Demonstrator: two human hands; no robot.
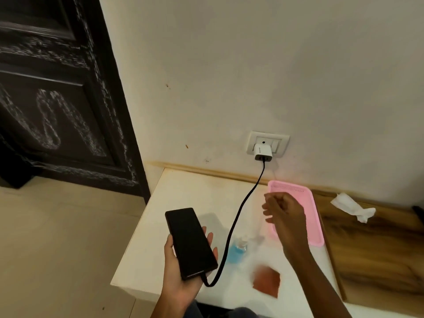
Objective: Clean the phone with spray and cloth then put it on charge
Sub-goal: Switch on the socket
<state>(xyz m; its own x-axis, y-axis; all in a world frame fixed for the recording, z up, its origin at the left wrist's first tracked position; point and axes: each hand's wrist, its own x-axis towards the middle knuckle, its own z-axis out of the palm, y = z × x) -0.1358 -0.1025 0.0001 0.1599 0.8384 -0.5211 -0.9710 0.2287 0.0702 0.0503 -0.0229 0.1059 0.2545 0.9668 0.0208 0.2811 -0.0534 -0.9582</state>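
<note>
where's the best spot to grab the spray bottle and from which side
Grip the spray bottle around its blue body below the clear cap, coming from the right with the free right hand. It stands upright, and the cable runs close along its left side, so that side is crowded. The left hand holds the phone.

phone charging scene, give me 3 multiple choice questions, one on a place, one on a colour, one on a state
1. Where is the spray bottle?
A. on the white table, right of the cable
B. inside the pink tray
C. on the floor

2. What colour is the charger in the wall socket?
A. black
B. white
C. pink

3. What is the phone's state?
A. lying on the table, unplugged
B. held in the left hand, cable plugged in
C. lying in the tray

Answers: 1 A, it stands on the tabletop beside the cable. 2 B, its body is white. 3 B, the cable enters its bottom end; the right hand holds nothing.
</note>
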